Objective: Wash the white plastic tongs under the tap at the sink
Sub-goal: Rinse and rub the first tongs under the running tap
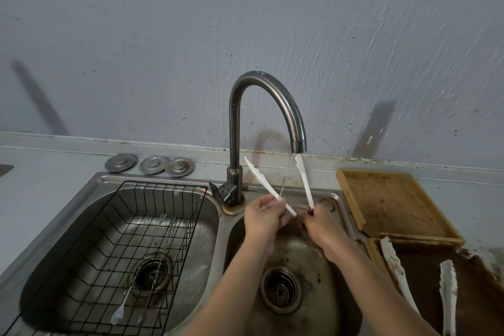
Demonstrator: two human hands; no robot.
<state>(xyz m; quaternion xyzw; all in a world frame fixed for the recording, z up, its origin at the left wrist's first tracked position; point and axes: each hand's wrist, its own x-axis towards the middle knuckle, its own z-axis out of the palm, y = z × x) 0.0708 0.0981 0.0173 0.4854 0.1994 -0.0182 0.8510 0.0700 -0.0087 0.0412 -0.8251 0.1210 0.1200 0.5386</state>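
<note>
White plastic tongs [305,181] stand spread in a V over the right sink basin [324,275], tips pointing up toward the tap spout [298,144]. A thin stream of water [285,177] runs down between the two arms. My left hand [263,214] holds the left arm near its lower end. My right hand [320,222] pinches the right arm close to the hinge end. The hinge itself is hidden between my hands.
The left basin [68,226] holds a black wire rack [131,240] with metal tongs in it. Three metal drain lids [150,164] sit behind it. On the right counter lie a wooden tray [387,202] and a dirty second pair of white tongs [447,292].
</note>
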